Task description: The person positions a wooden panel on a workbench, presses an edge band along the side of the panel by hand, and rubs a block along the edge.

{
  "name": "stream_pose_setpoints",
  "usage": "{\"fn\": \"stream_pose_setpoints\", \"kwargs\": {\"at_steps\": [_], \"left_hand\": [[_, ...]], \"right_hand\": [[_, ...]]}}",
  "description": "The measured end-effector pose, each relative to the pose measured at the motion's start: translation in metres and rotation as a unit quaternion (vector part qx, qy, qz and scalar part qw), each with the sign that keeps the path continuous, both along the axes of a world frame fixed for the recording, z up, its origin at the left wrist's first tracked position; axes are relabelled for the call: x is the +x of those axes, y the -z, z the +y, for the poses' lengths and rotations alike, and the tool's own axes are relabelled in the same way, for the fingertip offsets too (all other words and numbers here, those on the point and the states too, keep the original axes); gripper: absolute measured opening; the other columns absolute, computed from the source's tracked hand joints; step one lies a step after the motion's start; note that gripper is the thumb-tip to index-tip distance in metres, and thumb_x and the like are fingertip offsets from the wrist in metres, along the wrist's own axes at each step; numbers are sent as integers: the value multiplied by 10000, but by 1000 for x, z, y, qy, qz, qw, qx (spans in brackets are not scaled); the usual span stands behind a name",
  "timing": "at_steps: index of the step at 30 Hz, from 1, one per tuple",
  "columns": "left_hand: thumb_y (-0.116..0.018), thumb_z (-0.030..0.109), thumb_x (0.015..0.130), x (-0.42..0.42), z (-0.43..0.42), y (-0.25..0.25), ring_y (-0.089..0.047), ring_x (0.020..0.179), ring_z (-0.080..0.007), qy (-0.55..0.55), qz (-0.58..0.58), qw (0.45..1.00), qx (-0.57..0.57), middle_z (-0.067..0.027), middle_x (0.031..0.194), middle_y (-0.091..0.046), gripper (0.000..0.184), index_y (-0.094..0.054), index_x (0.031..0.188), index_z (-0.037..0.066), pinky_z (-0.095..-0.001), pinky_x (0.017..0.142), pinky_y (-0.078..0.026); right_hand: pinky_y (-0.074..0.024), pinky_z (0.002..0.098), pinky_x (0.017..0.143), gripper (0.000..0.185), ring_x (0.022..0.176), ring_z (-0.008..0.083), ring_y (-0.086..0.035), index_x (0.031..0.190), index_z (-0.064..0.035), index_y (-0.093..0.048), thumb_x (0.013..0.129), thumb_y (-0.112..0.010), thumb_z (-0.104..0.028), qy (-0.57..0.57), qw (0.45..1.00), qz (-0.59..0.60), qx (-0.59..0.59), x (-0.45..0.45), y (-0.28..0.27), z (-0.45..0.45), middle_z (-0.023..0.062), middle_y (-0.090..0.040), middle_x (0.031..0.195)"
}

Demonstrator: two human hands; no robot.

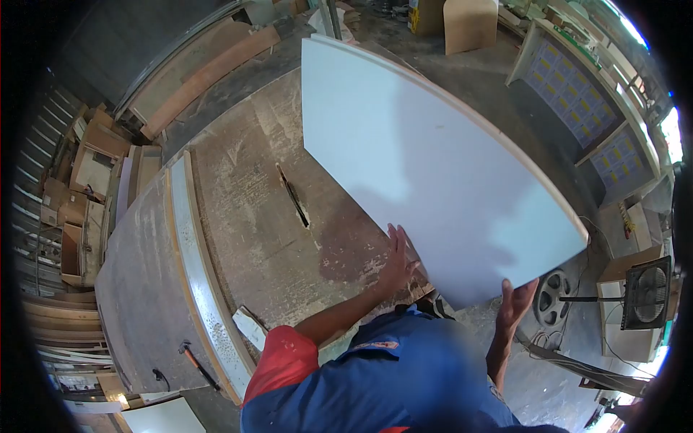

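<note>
A large white panel (433, 159) with a pale wood-coloured edge is tilted over the right side of the worktable (253, 216). My left hand (399, 263) is at the panel's near left edge, fingers along it, its grip partly hidden underneath. At the near right corner, my right hand (516, 299) holds the panel with the thumb on the white face and the other fingers beneath. Both hands are on the same panel.
A long light strip (195, 274) crosses the table's left side, with a hammer (198, 364) near it. The tabletop has a slot (294, 196). A fan (646, 292) stands at right, cables on the floor. Boards (72, 209) are stacked at left.
</note>
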State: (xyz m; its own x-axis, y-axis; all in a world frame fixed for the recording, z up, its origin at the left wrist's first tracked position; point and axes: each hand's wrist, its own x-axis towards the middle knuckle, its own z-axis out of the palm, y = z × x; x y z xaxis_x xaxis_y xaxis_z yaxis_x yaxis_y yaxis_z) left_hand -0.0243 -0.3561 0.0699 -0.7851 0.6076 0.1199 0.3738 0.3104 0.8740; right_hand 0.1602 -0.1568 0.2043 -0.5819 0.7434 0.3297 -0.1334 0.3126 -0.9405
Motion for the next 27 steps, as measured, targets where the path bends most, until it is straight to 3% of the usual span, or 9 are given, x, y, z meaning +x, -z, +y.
{"fn": "stream_pose_setpoints", "kwargs": {"at_steps": [4, 7, 11, 14, 17, 21, 23, 25, 27], "left_hand": [[-678, 55, 875, 7, -2, 28, -15, 1506, -465, -27, -118, 989, 88, -328, 1606, 98, 1016, 68, 1562, -9, -448, 1188, -291], [-640, 90, 902, -10, -13, 32, -135, 1513, -407, -76, 3, 996, 36, -309, 1617, -97, 885, -67, 1566, -33, -422, 1193, -276], [-555, 147, 989, -128, -21, -43, -309, 1468, -310, -236, -75, 965, 90, -229, 1584, -311, 684, -212, 1556, -21, -398, 1210, -237], [-533, 101, 990, -264, -37, -77, -372, 1431, -304, -306, -9, 901, 308, -205, 1534, -407, 561, -351, 1503, -34, -387, 1188, -269], [-504, 148, 997, -373, -56, -129, -573, 1189, -269, -353, -22, 825, 442, -159, 1336, -580, 423, -509, 1371, -49, -377, 1053, -427], [-468, 220, 1008, -479, -113, -155, -656, 969, -268, -323, 107, 886, 315, -148, 1110, -660, 339, -606, 1183, -36, -391, 876, -535], [-483, 244, 995, -487, -116, -183, -661, 961, -264, -294, 11, 851, 435, -140, 1063, -670, 341, -622, 1153, -24, -399, 854, -547], [-482, 267, 992, -499, -111, -197, -665, 944, -267, -278, -50, 851, 443, -141, 1048, -677, 357, -627, 1152, -18, -401, 847, -553], [-482, 289, 988, -522, -103, -201, -670, 927, -269, -276, -112, 842, 450, -142, 1032, -683, 373, -632, 1150, -12, -402, 840, -559]], "right_hand": [[-374, 379, 1071, 692, 1248, 250, -500, 1387, 17, -402, 817, -784, -66, 12, 997, -69, -36, 40, 34, -13, 141, -523, 1311], [-402, 382, 1037, 737, 1208, 255, -528, 1378, 1, -438, 760, -838, -46, 26, 992, -124, -21, 54, 42, -21, 131, -536, 1306], [-420, 384, 1015, 601, 1164, 255, -560, 1290, 5, -534, 768, -829, -41, 31, 984, -176, -2, 60, 35, -36, 125, -595, 1207], [-429, 382, 1000, 536, 1150, 258, -569, 1238, 12, -584, 770, -834, -65, -2, 980, -198, 1, 69, 28, -40, 135, -633, 1167], [-455, 388, 952, 525, 1124, 290, -584, 1189, 8, -629, 766, -858, -204, -19, 971, -227, -67, 95, 60, -48, 160, -661, 1167], [-499, 383, 876, 488, 989, 259, -613, 1082, -4, -662, 761, -841, -325, -17, 986, -160, -41, 78, 43, -55, 113, -666, 1028], [-499, 366, 873, 496, 986, 202, -596, 1118, -3, -612, 769, -831, -279, -65, 980, -179, 64, 80, 44, -57, 78, -643, 1017], [-496, 368, 880, 446, 982, 178, -591, 1104, -25, -604, 766, -829, -210, -18, 974, -213, -73, 83, 42, -70, 75, -639, 1035], [-523, 389, 831, 289, 964, 275, -667, 1031, -33, -627, 834, -755, -202, -6, 989, -147, 2, 79, 37, -74, 134, -684, 994]]}}
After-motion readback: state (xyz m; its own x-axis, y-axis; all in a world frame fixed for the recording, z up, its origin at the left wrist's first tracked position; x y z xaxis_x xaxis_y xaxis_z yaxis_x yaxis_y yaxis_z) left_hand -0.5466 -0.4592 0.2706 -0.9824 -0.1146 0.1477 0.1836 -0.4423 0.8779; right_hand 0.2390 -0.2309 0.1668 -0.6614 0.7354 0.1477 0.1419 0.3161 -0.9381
